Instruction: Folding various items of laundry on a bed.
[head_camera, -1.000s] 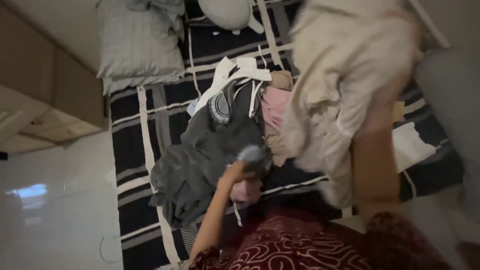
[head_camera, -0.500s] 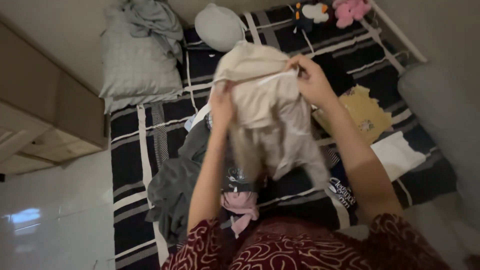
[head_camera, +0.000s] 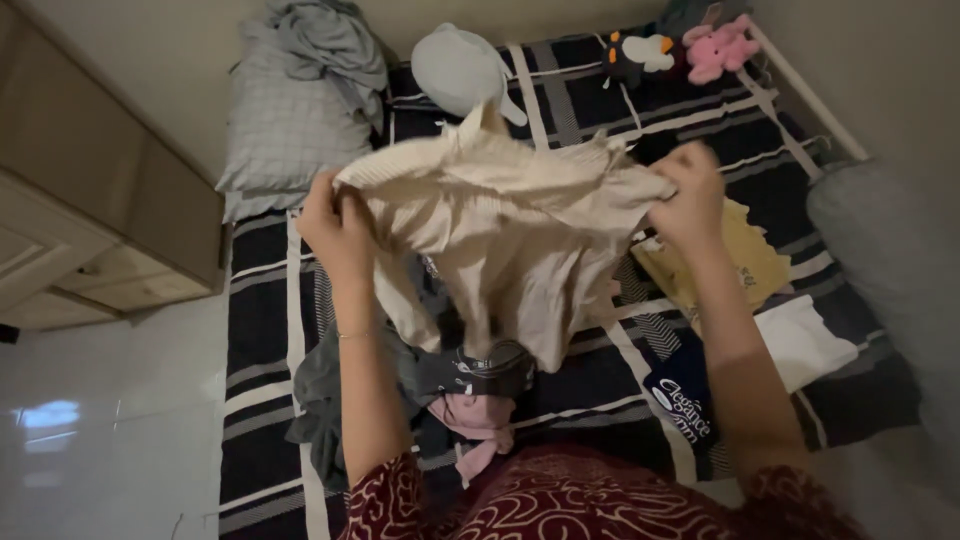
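A cream garment (head_camera: 510, 215) hangs stretched wide between both hands, above a bed with a black and white striped cover (head_camera: 262, 330). My left hand (head_camera: 335, 225) grips its left edge. Its right edge is pinched in my right hand (head_camera: 690, 195). Below the garment lies a heap of clothes: dark grey pieces (head_camera: 340, 385), a black piece with a light print (head_camera: 475, 368) and a pink piece (head_camera: 475, 415). My dark red patterned sleeves show at the bottom of the view.
A yellow garment (head_camera: 745, 255), a white folded cloth (head_camera: 800, 340) and a dark blue printed piece (head_camera: 680, 400) lie right. A grey checked pillow (head_camera: 285, 125), a round pale cushion (head_camera: 460, 70) and soft toys (head_camera: 715, 45) sit at the bed's head. Wooden drawers (head_camera: 80, 240) stand left.
My hands have moved apart, spreading the cream garment from a bunched hold into a wide stretch. A second ago my left hand was down at the clothes heap.
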